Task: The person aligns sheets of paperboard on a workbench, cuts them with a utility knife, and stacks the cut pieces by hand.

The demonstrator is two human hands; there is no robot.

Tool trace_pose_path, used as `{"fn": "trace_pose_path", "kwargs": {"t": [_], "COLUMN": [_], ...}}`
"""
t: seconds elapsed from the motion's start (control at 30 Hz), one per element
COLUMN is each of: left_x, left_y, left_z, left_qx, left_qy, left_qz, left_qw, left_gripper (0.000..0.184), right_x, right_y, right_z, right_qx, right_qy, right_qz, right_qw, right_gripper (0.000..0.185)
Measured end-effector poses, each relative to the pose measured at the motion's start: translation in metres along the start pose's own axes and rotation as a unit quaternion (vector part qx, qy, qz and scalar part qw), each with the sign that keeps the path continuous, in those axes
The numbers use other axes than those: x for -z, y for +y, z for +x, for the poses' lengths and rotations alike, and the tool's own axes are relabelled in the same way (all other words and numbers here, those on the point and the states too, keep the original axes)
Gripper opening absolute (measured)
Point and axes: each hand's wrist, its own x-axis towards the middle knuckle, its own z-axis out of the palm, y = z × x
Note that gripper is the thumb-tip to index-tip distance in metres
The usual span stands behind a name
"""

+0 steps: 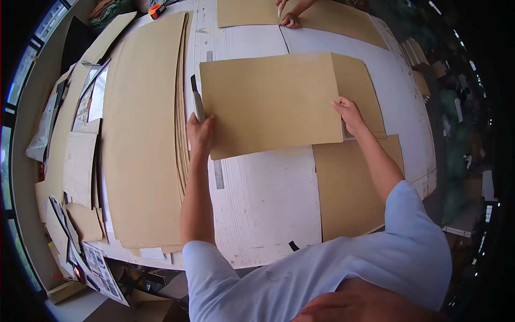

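From my end I have a broad, flat brown cardboard sheet [273, 104] spanning both hands, over the middle of the white bench [257, 204]. The left hand [198, 134] grips its left edge while also holding a slim grey cutter with a black end [199, 107], which points away along that edge; the right hand [351, 115] pinches the right edge, thumb on top, its other fingers partly hidden. More brown board [359, 91] lies beyond the right edge, another piece [351, 188] is nearer my body, and a tall stack of brown sheets [142, 129] is just left. I'd judge the sheet light and fairly stiff, though its breadth may let it bow, and smooth enough to slide. Opposite edges are the sound places to hold, pinched lightly so the rims don't crush, with the cutter angled off the face. A co-worker's hands [290, 20] are at the far side.
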Motion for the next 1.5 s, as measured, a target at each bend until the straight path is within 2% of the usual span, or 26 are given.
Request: {"fn": "trace_pose_path", "kwargs": {"t": [0.13, 0.2, 0.27, 0.33, 0.47, 0.53, 0.57, 0.6, 0.63, 0.67, 0.73, 0.8, 0.83, 0.9, 0.97, 1.03, 1.1, 1.17, 1.2, 1.3, 1.37, 1.5], "left_x": [-0.021, -0.030, -0.030, -0.025, -0.022, -0.019, -0.016, -0.018, -0.019, -0.016, -0.010, -0.011, -0.014, -0.008, -0.022, -0.037, -0.047, -0.061, -0.067, -0.086, -0.106, -0.154], "left_y": [-0.018, -0.068, -0.089, -0.093, -0.093, -0.093, -0.097, -0.100, -0.088, -0.074, -0.068, -0.053, -0.065, -0.105, -0.107, -0.097, -0.095, -0.085, -0.079, -0.079, -0.068, -0.066], "left_z": [0.080, 0.110, 0.109, 0.107, 0.104, 0.108, 0.109, 0.110, 0.098, 0.086, 0.052, -0.007, -0.036, -0.098, -0.175, -0.246, -0.304, -0.349, -0.369, -0.427, -0.464, -0.543], "left_qx": [-0.004, 0.020, 0.055, 0.054, 0.054, 0.048, 0.063, 0.078, 0.007, -0.006, -0.051, -0.056, -0.084, 0.003, 0.062, 0.148, 0.208, 0.239, 0.275, 0.295, 0.319, 0.330], "left_qy": [0.033, 0.035, 0.032, 0.034, 0.015, 0.010, 0.011, 0.010, 0.060, 0.071, 0.113, 0.174, 0.201, 0.157, 0.125, 0.101, 0.074, 0.062, 0.057, 0.043, 0.070, 0.142], "left_qz": [0.107, 0.125, 0.175, 0.144, 0.097, 0.087, 0.086, 0.085, 0.138, 0.210, 0.254, 0.188, 0.080, 0.034, -0.029, -0.025, -0.027, -0.009, -0.007, -0.050, -0.066, -0.110], "left_qw": [0.994, 0.991, 0.983, 0.987, 0.994, 0.995, 0.994, 0.993, 0.989, 0.975, 0.959, 0.965, 0.973, 0.987, 0.990, 0.983, 0.975, 0.969, 0.960, 0.953, 0.943, 0.927], "left_gripper": [0.023, 0.023, 0.022, 0.022, 0.024, 0.025, 0.025, 0.025, 0.024, 0.027, 0.030, 0.027, 0.022, 0.021, 0.026, 0.027, 0.028, 0.028, 0.028, 0.027, 0.030, 0.035], "right_x": [-0.013, -0.020, -0.026, -0.030, -0.029, -0.029, -0.031, -0.030, -0.025, -0.014, 0.008, 0.032, 0.039, 0.055, 0.068, 0.074, 0.082, 0.097, 0.105, 0.121, 0.128, 0.130], "right_y": [0.017, 0.044, 0.062, 0.079, 0.081, 0.075, 0.073, 0.072, 0.074, 0.076, 0.084, 0.101, 0.106, 0.124, 0.150, 0.155, 0.166, 0.179, 0.184, 0.183, 0.192, 0.205], "right_z": [0.076, 0.096, 0.104, 0.105, 0.104, 0.106, 0.107, 0.105, 0.097, 0.082, 0.040, -0.027, -0.066, -0.142, -0.209, -0.258, -0.282, -0.291, -0.293, -0.291, -0.289, -0.288], "right_qx": [-0.049, -0.064, -0.076, -0.083, -0.082, -0.096, -0.093, -0.045, -0.002, -0.008, 0.066, 0.064, 0.039, -0.003, 0.093, 0.087, 0.098, 0.187, 0.185, 0.201, 0.255, 0.282], "right_qy": [0.050, 0.056, 0.066, 0.099, 0.101, 0.091, 0.098, 0.143, 0.190, 0.207, 0.205, 0.199, 0.203, 0.214, 0.205, 0.183, 0.158, 0.062, 0.054, -0.021, -0.022, -0.004], "right_qz": [-0.085, -0.109, -0.130, -0.149, -0.155, -0.263, -0.261, -0.338, -0.410, -0.405, -0.394, -0.374, -0.375, -0.372, -0.469, -0.483, -0.490, -0.521, -0.512, -0.526, -0.533, -0.528], "right_qw": [0.994, 0.990, 0.986, 0.980, 0.979, 0.956, 0.956, 0.929, 0.892, 0.891, 0.893, 0.904, 0.904, 0.903, 0.854, 0.852, 0.851, 0.831, 0.837, 0.826, 0.807, 0.801], "right_gripper": [0.013, 0.015, 0.016, 0.019, 0.022, 0.027, 0.027, 0.032, 0.037, 0.037, 0.044, 0.043, 0.041, 0.038, 0.033, 0.032, 0.031, 0.033, 0.033, 0.037, 0.039, 0.040]}}
